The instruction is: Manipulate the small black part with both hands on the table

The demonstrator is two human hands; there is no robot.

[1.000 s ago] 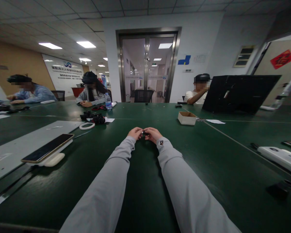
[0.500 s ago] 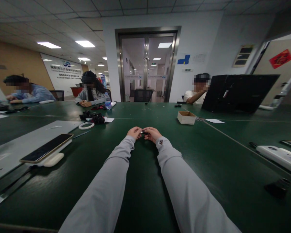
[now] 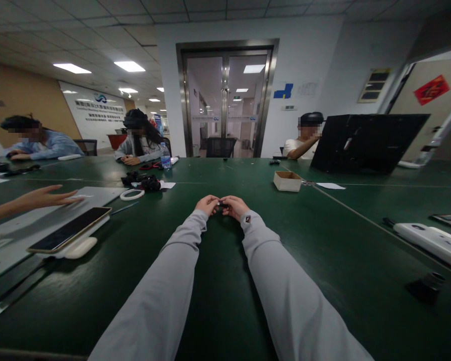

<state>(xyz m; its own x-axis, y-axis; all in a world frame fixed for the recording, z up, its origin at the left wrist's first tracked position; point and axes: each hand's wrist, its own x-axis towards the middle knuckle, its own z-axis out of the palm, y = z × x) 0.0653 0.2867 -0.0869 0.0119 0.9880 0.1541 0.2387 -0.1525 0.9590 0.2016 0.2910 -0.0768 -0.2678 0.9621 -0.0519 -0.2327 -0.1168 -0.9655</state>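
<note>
Both my arms stretch forward in grey sleeves over the dark green table [image 3: 225, 260]. My left hand [image 3: 208, 204] and my right hand [image 3: 234, 206] meet just above its middle, fingertips pinched from either side on a small black object [image 3: 221, 204] with a lighter bit at its left end. Its kind is too small to make out, and fingers cover much of it. Both hands are closed on it.
Left of me lie a phone [image 3: 70, 229] on a white stand, a grey board [image 3: 97, 196] with another person's hand [image 3: 41, 200] over it, and a white ring [image 3: 132, 194]. Ahead right stand an open box [image 3: 287, 181] and a black monitor [image 3: 368, 143]. A power strip [image 3: 432, 243] lies right.
Another person's hand has come in from the left over the grey board. My hands keep their hold on the small black object, almost unmoved. The view has shifted slightly.
</note>
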